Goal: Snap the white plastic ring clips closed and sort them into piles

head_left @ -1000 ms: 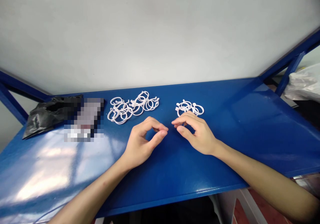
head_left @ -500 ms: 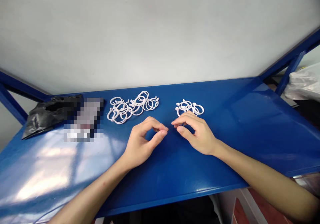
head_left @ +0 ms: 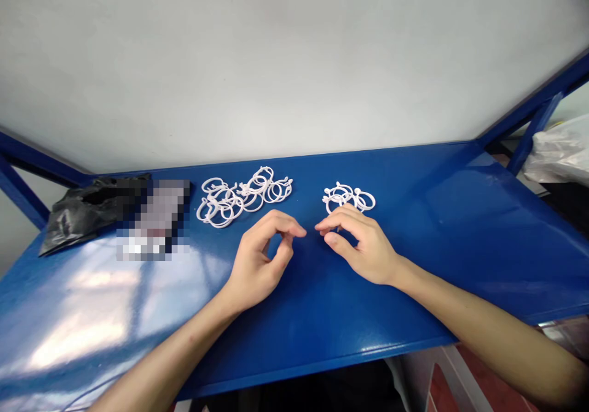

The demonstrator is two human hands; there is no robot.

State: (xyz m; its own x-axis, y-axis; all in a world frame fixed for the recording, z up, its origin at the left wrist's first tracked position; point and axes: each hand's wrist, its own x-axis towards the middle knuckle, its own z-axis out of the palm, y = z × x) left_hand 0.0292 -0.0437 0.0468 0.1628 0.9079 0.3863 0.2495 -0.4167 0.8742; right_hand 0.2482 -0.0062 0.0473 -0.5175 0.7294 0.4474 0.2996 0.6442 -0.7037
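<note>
My left hand (head_left: 257,262) rests on the blue shelf (head_left: 460,228), fingers loosely curled, thumb and forefinger apart with nothing visible between them. My right hand (head_left: 361,246) rests beside it, fingertips drawn together in a pinch; I cannot make out whether it holds anything. The two forefingers almost meet. A small cluster of white plastic rings (head_left: 348,198) lies just beyond my right fingertips. A larger heap of white plastic rings (head_left: 243,196) lies beyond and left of my left hand.
A black plastic bag (head_left: 78,213) lies at the back left, next to a blurred-out patch (head_left: 151,219). A white wall stands behind the shelf. Blue frame bars (head_left: 534,124) rise at the right, with a pale plastic bag (head_left: 559,151) beyond.
My left thumb has drawn back from the forefinger, loosening that hand's pinch. My right hand and the rings have not moved.
</note>
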